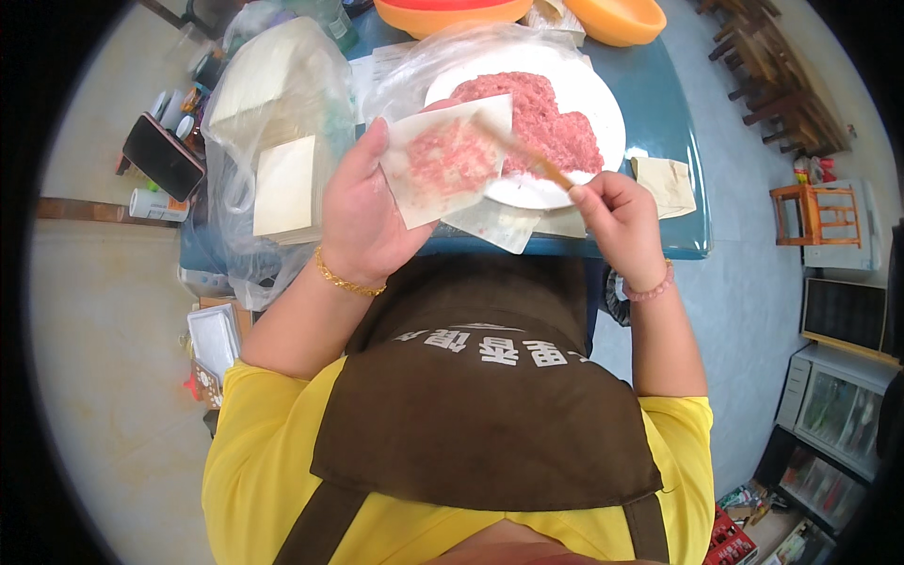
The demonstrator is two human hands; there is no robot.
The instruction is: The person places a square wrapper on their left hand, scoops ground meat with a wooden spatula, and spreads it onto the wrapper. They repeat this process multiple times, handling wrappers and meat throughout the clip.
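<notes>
On the palm of my left hand point(371, 205) lies a square dough wrapper point(402, 176), smeared with a thin layer of ground meat. My right hand point(621, 219) pinches a flat wooden stick point(540, 166), its far end blurred over the wrapper's upper right corner. Behind them a mound of pink ground meat point(558, 134) sits on a white plate point(611, 106). A stack of square wrappers point(284, 187) stands left of my left hand, partly inside a clear plastic bag point(233, 166). Loose wrapper pieces point(498, 224) lie under the plate's near rim.
The blue table point(660, 85) ends close to my apron. Orange bowls point(616, 20) stand at its far side. A folded beige cloth or paper point(664, 186) lies at the right edge. At left a phone point(164, 157) leans above a white cylindrical container point(159, 205).
</notes>
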